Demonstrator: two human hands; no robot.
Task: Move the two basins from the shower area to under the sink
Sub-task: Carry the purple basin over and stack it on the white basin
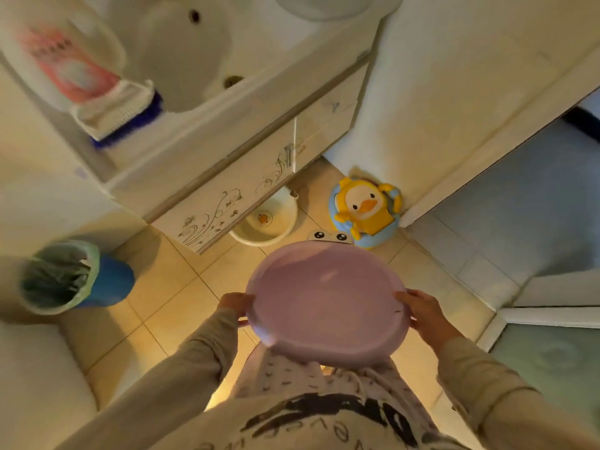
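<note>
Before us stands one pale sink cabinet (250, 177), its flat doors printed with dark curling vines. On the glossy tiled floor (168, 306) we count two basins. We hold the lilac basin (328, 303), smooth round plastic with cartoon eyes at its far edge, above the floor: our left hand (237, 303) and right hand (422, 311) each curl closed on its rim. The smaller white basin (269, 222) sits half under the cabinet. Beside it rests one yellow duck potty (365, 212).
</note>
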